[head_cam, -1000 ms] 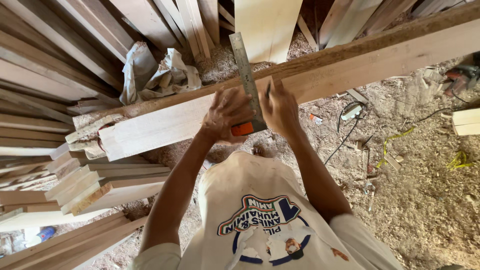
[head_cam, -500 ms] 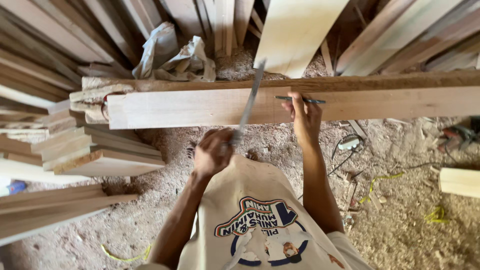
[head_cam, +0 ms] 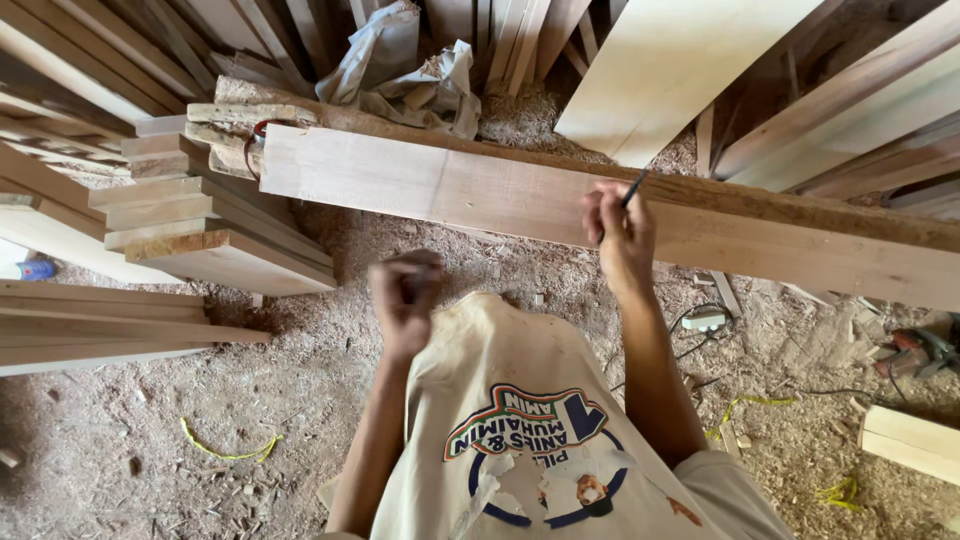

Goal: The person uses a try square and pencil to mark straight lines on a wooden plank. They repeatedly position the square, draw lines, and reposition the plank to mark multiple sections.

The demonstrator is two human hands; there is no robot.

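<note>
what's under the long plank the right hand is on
Under the long plank, sawdust-covered ground shows, with a white socket box and cable beyond the right hand. Its left end sits by stacked boards; what supports it there is hidden.

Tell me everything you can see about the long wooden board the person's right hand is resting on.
The long wooden board is pale, sawn timber with a smooth, light face and a darker, rougher strip along its far edge. It lies roughly level across the scene, from a square-cut end at the left, resting on a stack of offcuts, and out of frame at the right. The right hand rests on its face, holding a pencil. Sawdust covers the ground below it.
</note>
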